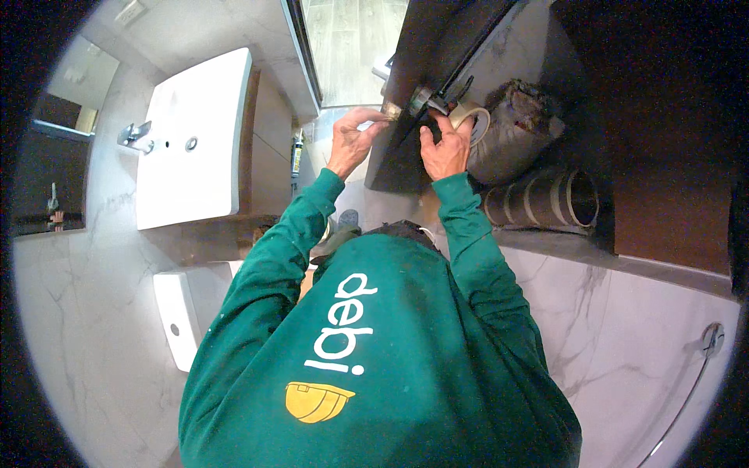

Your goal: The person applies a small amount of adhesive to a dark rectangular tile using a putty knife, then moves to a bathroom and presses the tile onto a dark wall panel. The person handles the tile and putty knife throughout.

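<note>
My left hand reaches forward with its thumb and fingertips pinched at the edge of a dark panel. A small tan scrap shows at those fingertips; its kind is not clear. To the right, my right hand has its fingers at a cream roll of tape, which hangs about them. Just ahead of the right fingertips is a dark, shiny fitting with a thin black lever; I cannot tell whether the hand touches it. Green sleeves cover both forearms.
A white washbasin with a chrome tap stands at left, and a white toilet is below it. On the right lie a stuffed grey bag and a ribbed dark tube. A sealant tube stands by the vanity.
</note>
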Motion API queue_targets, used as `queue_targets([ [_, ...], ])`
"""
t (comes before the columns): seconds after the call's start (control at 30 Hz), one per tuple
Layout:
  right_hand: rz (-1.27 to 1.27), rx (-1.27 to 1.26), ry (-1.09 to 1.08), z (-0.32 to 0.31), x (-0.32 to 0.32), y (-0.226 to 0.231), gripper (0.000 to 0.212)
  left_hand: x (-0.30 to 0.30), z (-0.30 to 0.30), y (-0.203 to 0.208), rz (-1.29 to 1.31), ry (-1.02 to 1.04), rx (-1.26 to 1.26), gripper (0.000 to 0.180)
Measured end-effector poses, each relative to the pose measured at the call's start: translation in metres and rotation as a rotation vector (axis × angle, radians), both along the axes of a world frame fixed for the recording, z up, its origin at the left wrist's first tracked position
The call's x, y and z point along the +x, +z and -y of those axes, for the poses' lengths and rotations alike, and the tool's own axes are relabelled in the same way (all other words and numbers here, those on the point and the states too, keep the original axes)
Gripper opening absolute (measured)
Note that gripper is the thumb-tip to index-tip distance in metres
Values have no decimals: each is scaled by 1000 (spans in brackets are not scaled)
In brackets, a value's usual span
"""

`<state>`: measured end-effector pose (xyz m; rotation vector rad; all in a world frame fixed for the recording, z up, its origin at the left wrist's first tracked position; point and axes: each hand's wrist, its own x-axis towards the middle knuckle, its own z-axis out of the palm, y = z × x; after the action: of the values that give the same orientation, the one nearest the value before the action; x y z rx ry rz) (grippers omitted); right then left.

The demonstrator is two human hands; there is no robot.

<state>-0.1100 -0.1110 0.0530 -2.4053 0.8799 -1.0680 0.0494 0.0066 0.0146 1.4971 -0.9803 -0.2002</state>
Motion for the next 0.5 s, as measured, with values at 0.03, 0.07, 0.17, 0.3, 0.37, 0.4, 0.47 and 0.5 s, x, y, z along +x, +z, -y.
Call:
queue_targets([
  [0.03, -7, -11, -6, 0, 0, 0, 40, -1, 1, 0, -1, -6, -2, 15],
  [0.07, -5, -30, -16, 3, 3, 0, 40, 3, 4, 1, 42, 4, -14, 14],
  [0.17, 9, -58, -9, 5, 4, 0, 40, 4, 8, 2, 119, 20, 0, 13],
  [0.3, -1, -37, -28, 5, 3, -2, 39, 4, 9, 3, 120, 15, -18, 14],
  [0.37, -7, -24, -28, 4, 4, -1, 39, 4, 8, 3, 124, 13, -14, 14],
  [0.4, -6, -39, -26, 3, 5, 0, 38, 5, 8, 4, 127, 9, -9, 14],
  [0.47, -6, -70, -21, 3, 5, 2, 38, 4, 6, 5, 130, 4, 4, 14],
  [0.5, -4, -62, -29, 2, 6, 2, 38, 4, 5, 6, 129, 3, 11, 14],
])
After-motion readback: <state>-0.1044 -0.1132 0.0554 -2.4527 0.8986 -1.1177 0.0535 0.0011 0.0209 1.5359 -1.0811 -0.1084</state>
